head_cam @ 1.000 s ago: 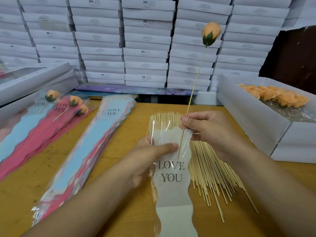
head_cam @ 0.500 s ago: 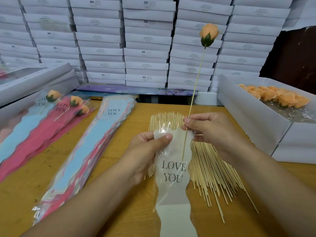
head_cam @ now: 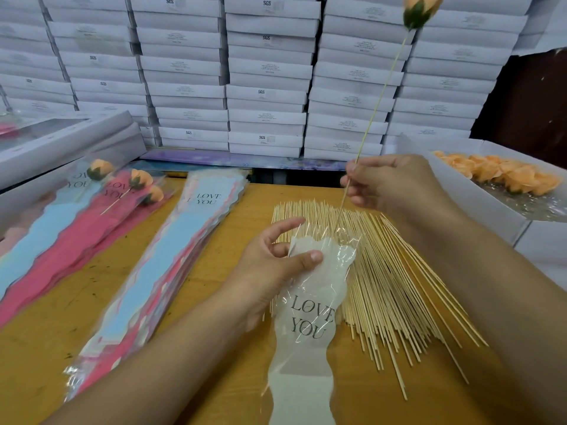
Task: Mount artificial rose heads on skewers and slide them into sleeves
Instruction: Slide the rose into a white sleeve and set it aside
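My right hand [head_cam: 395, 185] pinches a thin wooden skewer [head_cam: 379, 96] that carries an orange rose head [head_cam: 422, 9] at its top, near the frame's upper edge. The skewer's lower tip hovers just above the mouth of a white "LOVE YOU" sleeve [head_cam: 310, 317]. My left hand [head_cam: 276, 268] pinches the sleeve's top edge between thumb and fingers and holds its mouth apart. A fan of loose skewers [head_cam: 395, 286] lies on the table under and to the right of the sleeve.
A white box of orange rose heads [head_cam: 503, 176] stands at the right. A stack of blue and pink sleeves [head_cam: 159, 271] lies left of centre. Finished sleeved roses [head_cam: 101, 185] lie at far left. White boxes [head_cam: 267, 72] are stacked along the back.
My right hand has lifted the skewer up and to the right, so its tip has come out of the sleeve. My left hand has shifted up on the sleeve's mouth.
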Available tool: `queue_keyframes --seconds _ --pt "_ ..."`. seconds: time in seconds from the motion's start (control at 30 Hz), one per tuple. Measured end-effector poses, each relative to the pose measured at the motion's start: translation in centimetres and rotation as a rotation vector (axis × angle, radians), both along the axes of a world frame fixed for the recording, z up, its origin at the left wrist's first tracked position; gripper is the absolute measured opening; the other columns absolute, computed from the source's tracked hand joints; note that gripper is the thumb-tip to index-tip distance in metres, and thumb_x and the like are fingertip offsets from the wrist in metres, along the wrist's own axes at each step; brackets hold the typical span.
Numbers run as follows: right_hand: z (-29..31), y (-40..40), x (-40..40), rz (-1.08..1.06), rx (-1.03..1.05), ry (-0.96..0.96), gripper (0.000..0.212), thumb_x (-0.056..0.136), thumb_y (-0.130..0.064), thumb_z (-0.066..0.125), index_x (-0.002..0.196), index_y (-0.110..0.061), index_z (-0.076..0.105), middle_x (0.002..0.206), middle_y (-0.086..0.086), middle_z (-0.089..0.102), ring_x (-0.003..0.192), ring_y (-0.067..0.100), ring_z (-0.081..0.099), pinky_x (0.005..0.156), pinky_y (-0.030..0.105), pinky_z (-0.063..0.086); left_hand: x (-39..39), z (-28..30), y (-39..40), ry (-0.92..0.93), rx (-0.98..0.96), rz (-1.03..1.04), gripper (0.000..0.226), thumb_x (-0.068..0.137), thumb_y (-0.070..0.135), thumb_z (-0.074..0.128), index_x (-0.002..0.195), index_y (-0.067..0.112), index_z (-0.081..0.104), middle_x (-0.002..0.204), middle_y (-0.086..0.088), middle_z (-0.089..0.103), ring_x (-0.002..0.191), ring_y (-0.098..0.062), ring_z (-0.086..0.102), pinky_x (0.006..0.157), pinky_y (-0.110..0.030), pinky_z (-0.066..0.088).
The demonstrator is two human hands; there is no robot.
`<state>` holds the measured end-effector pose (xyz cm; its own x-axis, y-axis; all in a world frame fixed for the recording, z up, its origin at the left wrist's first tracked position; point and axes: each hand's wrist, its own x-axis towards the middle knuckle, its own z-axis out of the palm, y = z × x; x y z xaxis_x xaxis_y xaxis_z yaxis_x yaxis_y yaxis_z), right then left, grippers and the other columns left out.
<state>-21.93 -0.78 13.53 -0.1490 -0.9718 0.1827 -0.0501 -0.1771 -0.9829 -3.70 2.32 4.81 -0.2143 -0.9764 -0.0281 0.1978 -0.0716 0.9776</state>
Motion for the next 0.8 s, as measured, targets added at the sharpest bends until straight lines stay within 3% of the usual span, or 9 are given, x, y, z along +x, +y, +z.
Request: queue_keyframes --seconds 0.1,0.27,0.33,0.43,0.53,0.7,0.8 --pt "0.8 -0.9 0.4 -0.047 -0.03 -0.026 0.01 0.091 -0.007 0.07 0.099 0.0 0.069 0.072 0.007 0.071 0.054 0.009 0.063 0.054 0.019 0.053 0.0 -0.3 -0.2 -0.024 -0.044 -0.009 0.08 0.055 0.021 0.09 0.125 0.049 0.063 0.088 -0.002 0.06 0.089 -0.018 0.071 0.084 -0.029 0.058" --pt "0.5 -1.6 1.5 -0.038 -0.023 -0.013 0.004 0.092 -0.006 0.069 0.092 -0.002 0.07 0.068 0.006 0.07 0.052 0.009 0.061 0.052 0.019 0.053 0.0 -0.4 -0.3 -0.046 -0.101 -0.076 0.069 0.062 0.019 0.087 0.122 0.046 0.066 0.07 0.015 0.061 0.07 -0.003 0.067 0.067 -0.018 0.055" --pt "0.1 -1.6 1.9 -0.033 -0.011 -0.004 0.003 0.091 -0.006 0.07 0.09 -0.004 0.07 0.067 0.004 0.07 0.051 0.009 0.061 0.051 0.019 0.053 0.0 -0.4 -0.3 -0.06 -0.109 -0.061 0.065 0.059 0.021 0.088 0.115 0.046 0.068 0.074 0.012 0.06 0.07 -0.006 0.067 0.067 -0.021 0.055" --pt "-0.3 -1.7 2.1 -0.027 0.006 0.007 0.008 0.091 -0.007 0.071 0.083 -0.007 0.07 0.063 0.003 0.071 0.05 0.009 0.062 0.05 0.02 0.053 0.0 -0.5 -0.4 -0.086 -0.108 -0.053 0.057 0.061 0.017 0.088 0.108 0.043 0.069 0.091 -0.005 0.064 0.078 -0.025 0.07 0.069 -0.038 0.06" --pt "-0.6 -1.5 2.3 -0.004 0.027 -0.001 0.006 0.091 -0.006 0.07 0.085 -0.005 0.07 0.059 0.001 0.07 0.049 0.009 0.061 0.05 0.019 0.053 -0.1 -0.7 -0.6 -0.102 -0.128 -0.058 0.051 0.071 0.006 0.086 0.104 0.041 0.068 0.088 -0.009 0.067 0.074 -0.028 0.069 0.07 -0.043 0.058" --pt "-0.8 -1.3 2.4 0.016 0.04 -0.002 0.004 0.091 -0.007 0.07 0.088 -0.004 0.07 0.059 0.001 0.07 0.048 0.008 0.061 0.049 0.019 0.052 -0.1 -0.8 -0.7 -0.105 -0.127 -0.069 0.051 0.074 0.003 0.084 0.104 0.041 0.067 0.089 -0.005 0.071 0.069 -0.021 0.07 0.053 -0.029 0.055" --pt "-0.7 -1.2 2.3 0.01 0.031 0.0 0.004 0.091 -0.007 0.07 0.087 -0.006 0.07 0.061 0.001 0.071 0.049 0.008 0.062 0.049 0.018 0.051 -0.1 -0.8 -0.7 -0.108 -0.12 -0.06 0.049 0.074 0.001 0.084 0.102 0.037 0.065 0.093 -0.006 0.073 0.067 -0.023 0.071 0.051 -0.028 0.054"
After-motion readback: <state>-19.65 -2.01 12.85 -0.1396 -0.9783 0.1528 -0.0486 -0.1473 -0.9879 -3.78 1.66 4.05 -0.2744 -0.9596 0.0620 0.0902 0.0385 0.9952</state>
